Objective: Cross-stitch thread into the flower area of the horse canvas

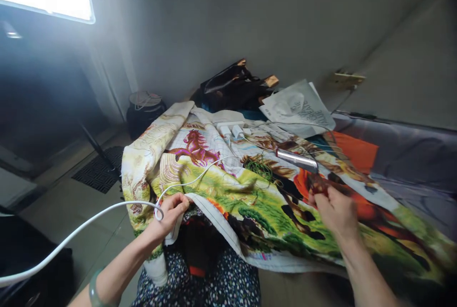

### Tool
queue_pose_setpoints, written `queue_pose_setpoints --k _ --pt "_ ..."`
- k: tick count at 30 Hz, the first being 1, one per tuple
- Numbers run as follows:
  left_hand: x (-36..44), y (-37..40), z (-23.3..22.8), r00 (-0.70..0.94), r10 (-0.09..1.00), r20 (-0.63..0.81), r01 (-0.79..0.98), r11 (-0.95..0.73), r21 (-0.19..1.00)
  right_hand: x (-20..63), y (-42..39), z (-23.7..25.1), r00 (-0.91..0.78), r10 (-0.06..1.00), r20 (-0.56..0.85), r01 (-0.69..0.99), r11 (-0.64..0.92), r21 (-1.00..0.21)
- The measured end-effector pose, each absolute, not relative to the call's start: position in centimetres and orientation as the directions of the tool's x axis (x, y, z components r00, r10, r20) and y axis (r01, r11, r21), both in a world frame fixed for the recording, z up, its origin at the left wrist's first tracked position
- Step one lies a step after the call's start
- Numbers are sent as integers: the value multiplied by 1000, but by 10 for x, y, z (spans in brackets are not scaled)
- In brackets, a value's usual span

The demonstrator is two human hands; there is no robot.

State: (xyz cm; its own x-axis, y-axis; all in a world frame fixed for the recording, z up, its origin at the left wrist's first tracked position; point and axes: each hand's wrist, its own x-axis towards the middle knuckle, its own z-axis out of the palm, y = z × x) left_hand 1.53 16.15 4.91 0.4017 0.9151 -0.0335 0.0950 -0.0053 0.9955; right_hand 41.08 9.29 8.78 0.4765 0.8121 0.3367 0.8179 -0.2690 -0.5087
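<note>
Head view, the only one I have. A large embroidered cloth [250, 202] with horses and green landscape is spread over the lap and out across a surface I cannot make out beneath it; its long axis runs from the near left edge toward the far right.

Left hand [171, 214]: closed on the near hem of the cloth, fingers curled over the edge. A white cable [82, 226] loops past this hand and sweeps out to lower left; whether the hand pinches the cable too, I cannot tell. A green bangle [94, 290] sits on that forearm.

Right hand [335, 212]: back toward the camera, fingers bunched on the cloth's upper face at a dark red-brown patch. It looks pinched on something small there, but the fingertips are hidden, so I cannot tell what.

Key relation: the cloth lies directly under both hands, the left at its near edge, the right further in and to the right. A silver bar-shaped object [297, 160] lies just beyond the right hand, long axis left to right, tilted slightly down on the right; the right hand is clearly the nearer.

Also on the cloth: green thread tangle [259, 168], white chargers [232, 131]. Behind: dark bag [232, 85], white plastic bag [298, 107]. Floral-print clothing [214, 283] below.
</note>
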Motion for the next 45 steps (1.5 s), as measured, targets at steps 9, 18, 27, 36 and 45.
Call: queue_pose_setpoints --k 9,18,27,36,45 --pt "16 157 48 427 903 -51 21 47 999 220 90 62 -68 995 75 914 92 -396" --pt "16 158 45 437 899 -39 -17 51 999 202 101 59 -11 993 119 942 50 -331" --pt "13 157 45 443 896 -39 53 18 998 180 101 58 -55 983 177 891 129 -435" --pt "2 143 45 449 893 27 249 -154 956 361 92 112 567 668 481 802 -317 -506" --pt "9 133 34 408 894 187 324 -333 885 303 84 72 -97 925 367 970 170 -171"
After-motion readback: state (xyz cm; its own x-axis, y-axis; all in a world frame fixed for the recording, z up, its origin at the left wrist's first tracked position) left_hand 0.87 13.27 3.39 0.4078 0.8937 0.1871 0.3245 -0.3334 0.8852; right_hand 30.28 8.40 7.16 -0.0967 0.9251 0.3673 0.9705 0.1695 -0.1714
